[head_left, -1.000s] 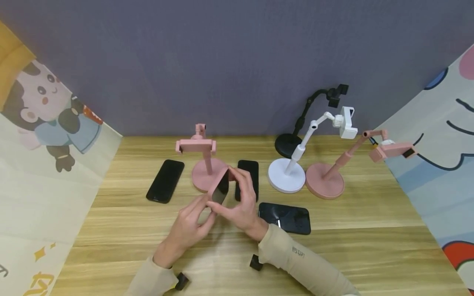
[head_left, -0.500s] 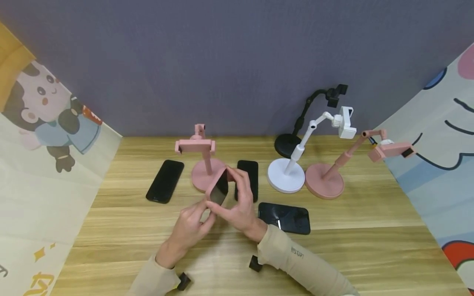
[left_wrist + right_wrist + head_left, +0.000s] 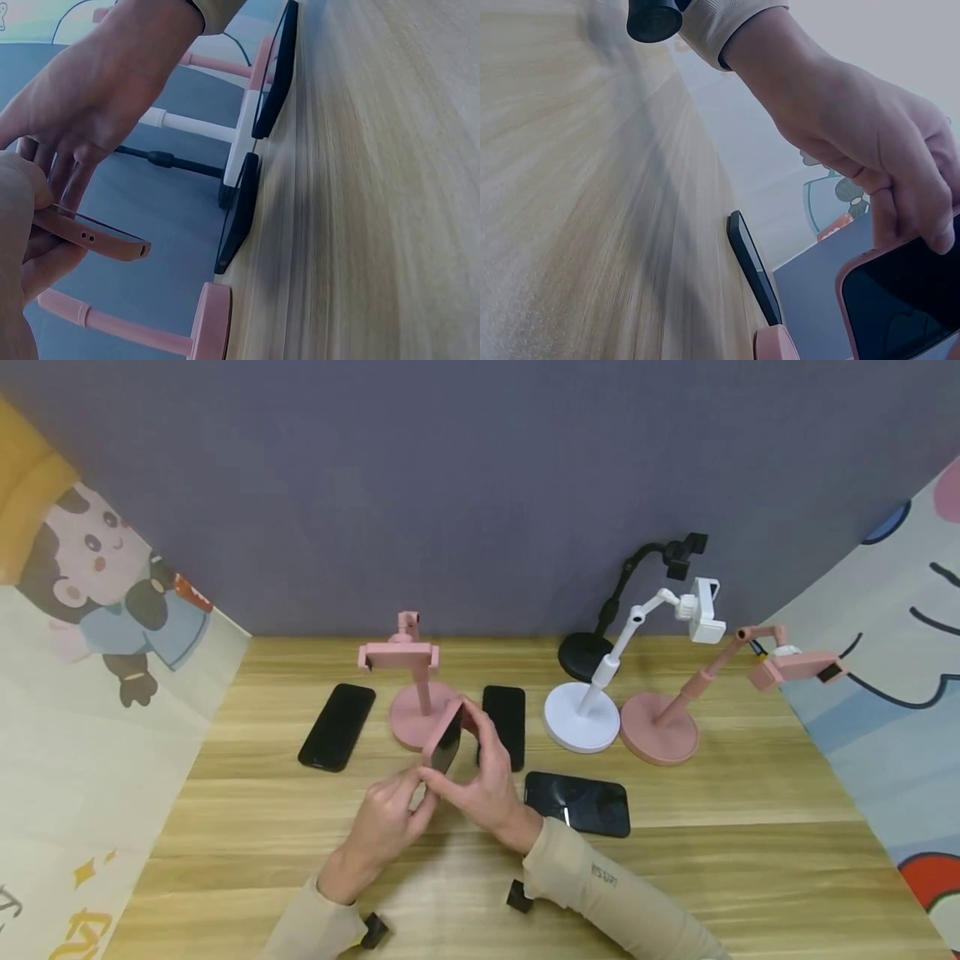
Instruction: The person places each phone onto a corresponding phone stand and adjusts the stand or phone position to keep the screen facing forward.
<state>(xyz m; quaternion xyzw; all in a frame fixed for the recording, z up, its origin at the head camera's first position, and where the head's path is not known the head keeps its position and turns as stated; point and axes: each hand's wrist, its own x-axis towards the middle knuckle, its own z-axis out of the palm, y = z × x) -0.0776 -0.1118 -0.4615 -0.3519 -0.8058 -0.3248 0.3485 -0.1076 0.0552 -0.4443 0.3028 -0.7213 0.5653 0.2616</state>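
Note:
A phone (image 3: 448, 739) in a pink case is held up in both hands, tilted on edge above the table. My left hand (image 3: 390, 818) pinches its near end. My right hand (image 3: 487, 789) grips it along the edge, with the thumb at the near corner and the fingers at the far end. In the right wrist view the phone's dark screen (image 3: 900, 300) shows, with a left thumb on its border. Just behind the phone stands a pink phone stand (image 3: 420, 681), its clamp facing forward and holding nothing.
Black phones lie flat: one on the left (image 3: 336, 728), one behind the right hand (image 3: 504, 727), one beside the right wrist (image 3: 577, 803). To the right stand a white phone stand (image 3: 581, 717), a black one (image 3: 585, 653) and another pink one (image 3: 660, 728). A grey wall (image 3: 480, 502) rises behind.
The phone has turned slightly in the hands, its screen looking narrower than half a second ago. The right fingers have shifted a little; the other phones and stands stay put.

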